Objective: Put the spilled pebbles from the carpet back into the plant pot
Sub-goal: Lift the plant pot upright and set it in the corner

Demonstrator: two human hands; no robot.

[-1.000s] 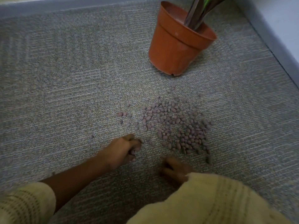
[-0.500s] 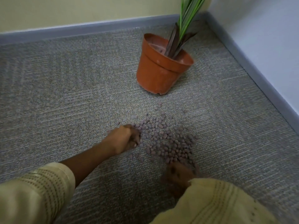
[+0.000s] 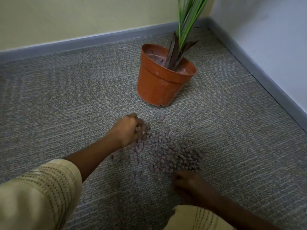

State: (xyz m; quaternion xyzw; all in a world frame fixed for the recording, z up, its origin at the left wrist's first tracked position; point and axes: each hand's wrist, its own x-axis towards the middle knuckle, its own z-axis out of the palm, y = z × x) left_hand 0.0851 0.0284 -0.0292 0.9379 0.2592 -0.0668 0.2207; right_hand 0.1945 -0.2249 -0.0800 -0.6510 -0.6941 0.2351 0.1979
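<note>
A: Where are the pebbles (image 3: 166,151)?
B: Spread on the carpet (image 3: 66,105), just in front of the upright plant pot (image 3: 159,85)
A: And each grip?
B: The left hand (image 3: 128,130) curls round a few at the patch's far-left edge. The right hand (image 3: 187,183) sits blurred at the near edge; I cannot tell

The plant pot (image 3: 159,83) is orange. The pebbles (image 3: 167,151) are dull purple-brown. The carpet (image 3: 66,100) is grey and speckled. The sleeves (image 3: 38,193) are pale yellow with dotted lines.
</note>
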